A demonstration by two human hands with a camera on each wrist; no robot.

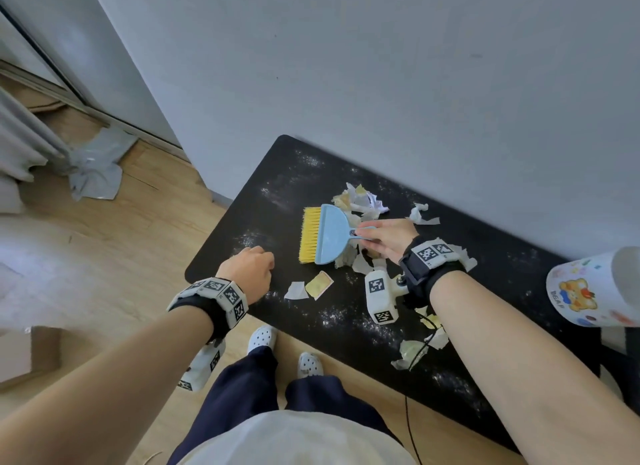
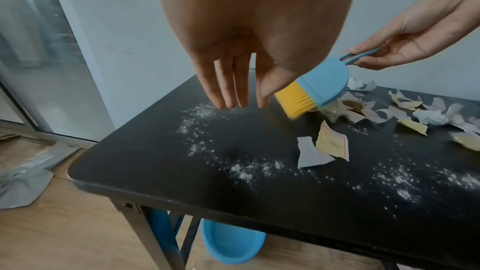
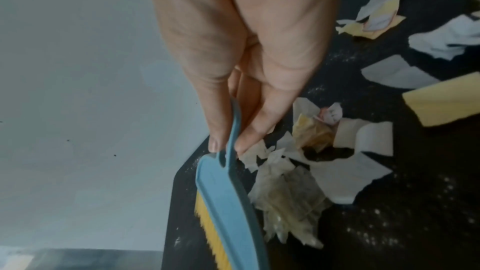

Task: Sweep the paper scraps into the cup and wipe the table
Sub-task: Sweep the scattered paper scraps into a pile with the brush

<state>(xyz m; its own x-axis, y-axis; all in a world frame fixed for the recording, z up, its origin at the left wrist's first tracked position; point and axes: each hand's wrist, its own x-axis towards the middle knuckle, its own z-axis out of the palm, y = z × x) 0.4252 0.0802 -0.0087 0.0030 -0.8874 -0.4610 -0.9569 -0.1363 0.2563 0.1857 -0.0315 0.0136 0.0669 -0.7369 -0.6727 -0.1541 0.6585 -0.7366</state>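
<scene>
The right hand (image 1: 382, 240) is pinching the thin looped handle of the blue brush (image 1: 329, 237) between thumb and fingertips; the brush head is reaching out past the fingers toward the left end of the black table (image 1: 277, 187), with its yellow bristles (image 1: 310, 234) pointing further left; in the left wrist view the brush (image 2: 322, 87) is sitting tilted, bristles angled down toward the tabletop, though whether they are touching it cannot be told. The paper scraps (image 1: 360, 201) are lying in a loose white and yellow heap just behind and under the brush head, beside the gripping fingers; more scraps are trailing along the table under the right forearm toward the near edge; two separate pieces (image 1: 311, 286) are lying flat near the front edge, between the two hands. The left hand (image 1: 247, 272) is hovering over the left part of the table, holding nothing; in its wrist view its fingers (image 2: 228, 87) are hanging straight and close together above the white powder (image 2: 197, 114) dusting the dark surface. The cup (image 1: 588, 288), white with a cartoon print, is lying partly out of view at the right edge of the head view, well apart from the brush; a blue basin (image 2: 231, 247) is sitting on the floor beneath the table.
</scene>
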